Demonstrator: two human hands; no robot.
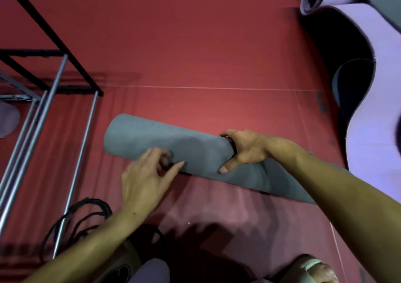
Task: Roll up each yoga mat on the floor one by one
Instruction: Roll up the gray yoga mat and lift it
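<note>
1. We note the black-and-silver metal rack [54,80] standing just beside the roll's left end; swinging the roll could strike it.
2. Our left hand [147,178] has loosely curled fingers touching the near edge of the rolled grey foam yoga mat [156,139], which lies on the red floor [195,43]. We judge it holds nothing, so the left end may loosen.
3. Our right hand [245,150] grips the roll mid-length; a one-handed hold risks telescoping.
4. The unrolled lilac-and-grey mat [368,130] lies ahead, right, still awaiting rolling.
</note>
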